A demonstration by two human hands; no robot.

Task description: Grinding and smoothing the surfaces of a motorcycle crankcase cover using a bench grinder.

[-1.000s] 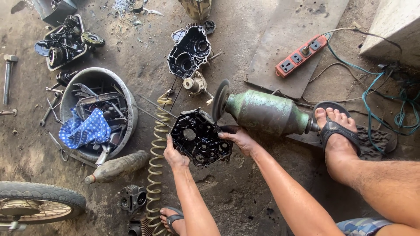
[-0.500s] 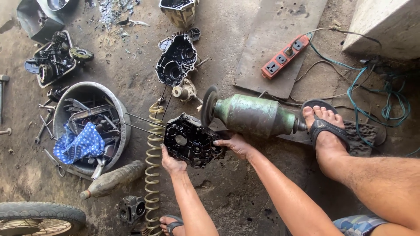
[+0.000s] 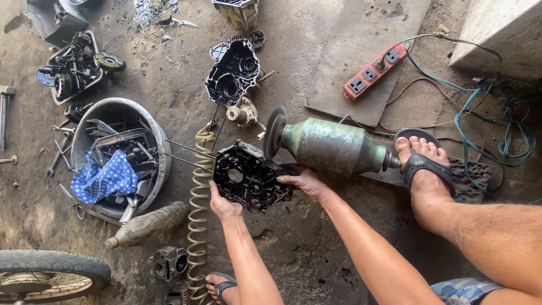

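- Left hand gripping black casing at its lower left edge, fingers wrapped on the rim.
- Right hand clamped on the casing's right edge, fingers curled over it.
- Casing held just above the floor, upper edge right beside the disc of green grinder; touching or not, cannot tell.
- Sandalled foot at the grinder's far end.
- Coiled hose just left of the casing, basin of parts beyond, bottle below it.
- Red power strip well apart, upper right.
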